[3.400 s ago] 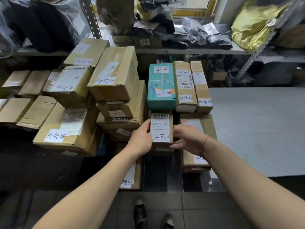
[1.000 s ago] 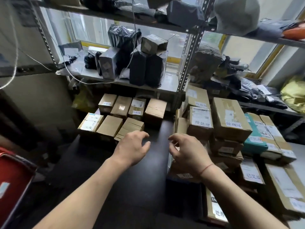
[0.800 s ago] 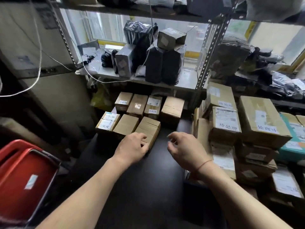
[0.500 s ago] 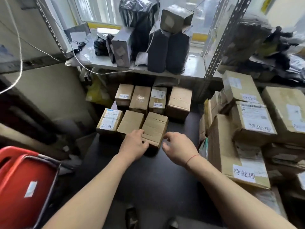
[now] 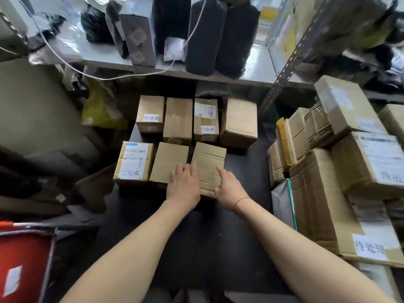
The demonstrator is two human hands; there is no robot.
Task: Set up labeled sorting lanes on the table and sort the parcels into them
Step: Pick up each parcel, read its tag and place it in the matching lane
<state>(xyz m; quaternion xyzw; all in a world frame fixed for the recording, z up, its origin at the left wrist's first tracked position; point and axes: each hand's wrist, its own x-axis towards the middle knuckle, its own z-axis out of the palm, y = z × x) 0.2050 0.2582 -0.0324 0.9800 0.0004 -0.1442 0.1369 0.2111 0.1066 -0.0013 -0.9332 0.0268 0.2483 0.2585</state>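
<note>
Hands on plain cardboard box (image 5: pixel 208 165), front row of dark table (image 5: pixel 218 237).

Left hand (image 5: pixel 183 185) flat, fingers straight and together, over seam between this box and neighbouring unlabeled box (image 5: pixel 169 164). Right hand (image 5: pixel 229 190) open at near right corner, fingers laid loosely on top. Third front-row box with shipping label (image 5: pixel 133 164) at far left. Four more boxes (image 5: pixel 195 121) lined up just behind. Taller stack of labeled cartons (image 5: pixel 341 171) well apart to right. Red crate (image 5: pixel 24 263) at lower left.

Seven small cardboard boxes (image 5: pixel 208 167) on black table (image 5: pixel 218 237); two hands (image 5: pixel 183 184).
</note>
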